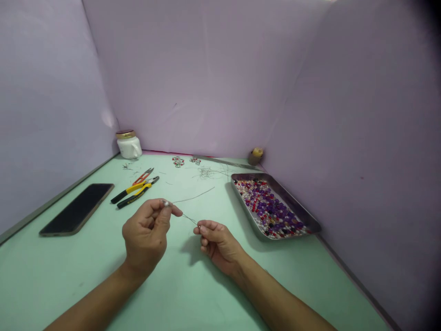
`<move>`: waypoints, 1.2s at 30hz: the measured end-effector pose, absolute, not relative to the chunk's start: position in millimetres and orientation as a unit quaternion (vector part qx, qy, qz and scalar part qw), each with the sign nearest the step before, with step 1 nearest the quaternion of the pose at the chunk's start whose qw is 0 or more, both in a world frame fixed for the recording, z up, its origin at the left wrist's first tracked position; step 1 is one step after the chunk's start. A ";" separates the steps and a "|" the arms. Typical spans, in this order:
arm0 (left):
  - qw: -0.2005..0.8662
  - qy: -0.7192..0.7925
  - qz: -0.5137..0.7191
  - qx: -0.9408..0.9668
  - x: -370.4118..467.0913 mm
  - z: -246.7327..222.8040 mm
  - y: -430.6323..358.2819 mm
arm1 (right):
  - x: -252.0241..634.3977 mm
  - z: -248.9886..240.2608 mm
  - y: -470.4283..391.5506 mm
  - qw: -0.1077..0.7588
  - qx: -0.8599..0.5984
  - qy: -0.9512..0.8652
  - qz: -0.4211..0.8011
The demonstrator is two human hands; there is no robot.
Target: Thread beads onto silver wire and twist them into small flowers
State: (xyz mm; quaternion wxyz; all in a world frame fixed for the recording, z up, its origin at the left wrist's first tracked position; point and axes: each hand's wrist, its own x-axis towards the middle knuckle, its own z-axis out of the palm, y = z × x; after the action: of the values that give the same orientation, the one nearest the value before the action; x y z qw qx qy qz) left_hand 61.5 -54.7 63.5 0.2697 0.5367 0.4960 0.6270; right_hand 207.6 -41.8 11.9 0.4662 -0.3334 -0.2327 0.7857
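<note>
A thin wire [189, 218] stretches between my two hands above the table, and a loose tail of it runs off toward the back right. My left hand [148, 230] is closed, thumb and index finger pinching the wire beside a small whitish bead [166, 203]. Lower and to the right, my right hand [218, 243] pinches the wire's other end between thumb and fingertips. A tiny dark reddish bit shows at those fingertips, too small to name. To the right stands a metal tray [246, 216] of purple, red, white and black beads [272, 209].
At left lie a phone [77, 209], yellow-black pliers [138, 191] and orange snips [143, 176]. Behind them stands a white lidded jar [129, 146]. Beaded pieces [178, 161], tangled wire [208, 172] and a bundle of straight wires [227, 162] lie at the back. A small yellow-topped object [256, 156] sits in the right corner.
</note>
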 end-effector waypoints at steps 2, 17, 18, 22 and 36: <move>0.284 0.496 0.629 0.526 61.8 62.1 -53.1 | 207.5 12.3 -41.8 0.469 -0.332 -0.229 0.785; 0.477 0.515 0.616 0.358 63.3 41.9 -31.1 | 205.2 11.7 -41.3 0.559 -0.420 -0.264 0.664; 0.486 0.516 0.610 0.353 63.7 40.8 -31.5 | 205.3 11.9 -41.0 0.563 -0.428 -0.263 0.656; 0.555 0.516 0.560 0.334 64.1 34.3 -31.6 | 203.8 13.7 -41.4 0.560 -0.448 -0.285 0.636; 0.785 0.503 0.317 0.175 58.6 36.1 -22.5 | 227.3 40.4 -47.5 0.641 -0.459 -0.505 0.353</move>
State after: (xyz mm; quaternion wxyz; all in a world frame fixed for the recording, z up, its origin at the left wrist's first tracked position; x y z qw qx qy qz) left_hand 58.6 -22.5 36.1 0.7849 0.1747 0.5031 0.3167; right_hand 227.3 -47.5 40.4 0.6405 -0.4588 -0.5048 0.3527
